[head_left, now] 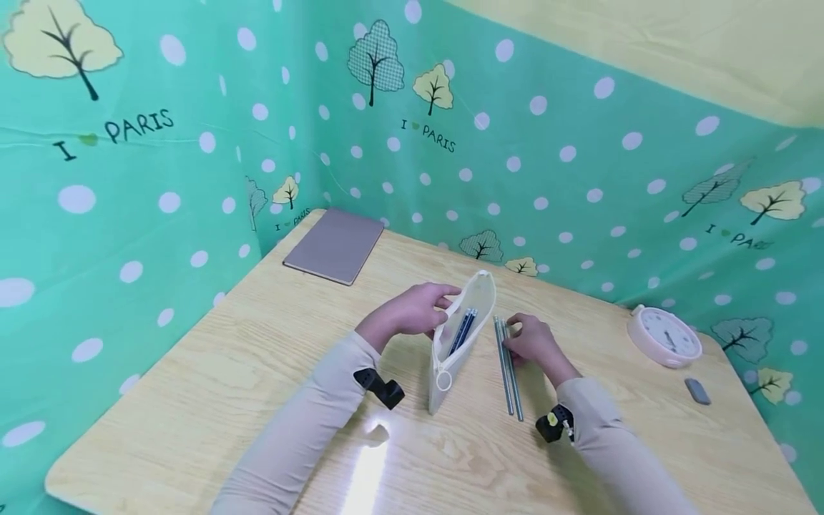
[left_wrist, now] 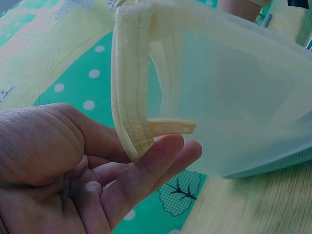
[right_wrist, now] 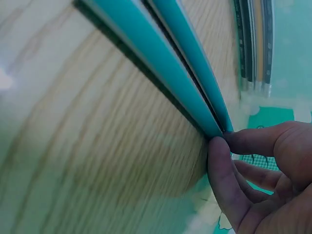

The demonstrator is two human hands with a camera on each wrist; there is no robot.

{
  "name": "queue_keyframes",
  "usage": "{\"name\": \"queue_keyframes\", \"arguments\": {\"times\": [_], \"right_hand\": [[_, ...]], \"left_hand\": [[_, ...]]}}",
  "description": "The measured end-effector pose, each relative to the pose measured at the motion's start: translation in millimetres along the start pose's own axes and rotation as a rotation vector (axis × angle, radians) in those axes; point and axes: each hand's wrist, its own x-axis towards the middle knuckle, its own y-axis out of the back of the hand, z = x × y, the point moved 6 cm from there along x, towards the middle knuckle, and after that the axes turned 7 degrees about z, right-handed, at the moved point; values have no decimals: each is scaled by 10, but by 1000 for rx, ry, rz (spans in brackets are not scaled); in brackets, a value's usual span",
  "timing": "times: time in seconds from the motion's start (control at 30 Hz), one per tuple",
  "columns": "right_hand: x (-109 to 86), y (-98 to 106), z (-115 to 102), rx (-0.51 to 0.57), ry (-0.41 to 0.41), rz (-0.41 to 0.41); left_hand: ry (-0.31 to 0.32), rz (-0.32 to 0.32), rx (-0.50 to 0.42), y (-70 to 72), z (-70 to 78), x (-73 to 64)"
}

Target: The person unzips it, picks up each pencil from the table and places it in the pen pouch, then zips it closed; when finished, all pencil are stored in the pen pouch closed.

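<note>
A whitish translucent zip pouch (head_left: 476,315) stands upright on the table with its mouth spread. My left hand (head_left: 418,309) pinches its rim between thumb and fingers, beside a small orange tag (left_wrist: 173,127) seen in the left wrist view. Several dark pencils (head_left: 462,332) lean inside the pouch. To the right of it, two teal pencils (head_left: 508,372) lie side by side on the wood. My right hand (head_left: 533,339) pinches them near their far ends, thumb and fingertip closing round both in the right wrist view (right_wrist: 273,170).
The light wooden table (head_left: 225,372) has a grey-purple notebook (head_left: 335,245) at its far left. A pink round clock (head_left: 664,337) stands at the right, with a grey eraser (head_left: 697,391) in front of it. A green dotted cloth (head_left: 547,179) hangs behind.
</note>
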Motion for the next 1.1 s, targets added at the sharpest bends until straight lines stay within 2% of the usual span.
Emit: {"name": "queue_keyframes", "arguments": {"times": [0.13, 0.23, 0.3, 0.4, 0.47, 0.57, 0.7, 0.9, 1.0, 1.1], "right_hand": [[-20, -2, -18, -20, 17, 28], [-75, 54, -16, 52, -17, 44], [-128, 155, -46, 174, -42, 64], [-219, 415, -157, 414, -52, 136], [-282, 604, -262, 559, -24, 197], [-395, 785, -407, 706, 46, 268], [-532, 770, -476, 841, 108, 278], [-630, 769, -463, 946, 159, 286], [-656, 808, -449, 1014, 134, 310], [-637, 831, -464, 1061, 95, 384]], "left_hand": [[-2, 1, -7, -13, -13, 2], [-4, -7, -4, -36, -15, 4], [-6, -10, 5, -48, -20, 3], [-12, -7, 11, -56, -19, 5], [-16, 0, 7, -50, -16, 9], [-18, 11, -5, -36, -14, 4], [-20, 15, -5, -46, -28, -24], [-31, 20, -19, -85, -20, -46], [-36, 17, -13, -89, -9, -50], [-44, 21, 1, -43, 37, -46]]}}
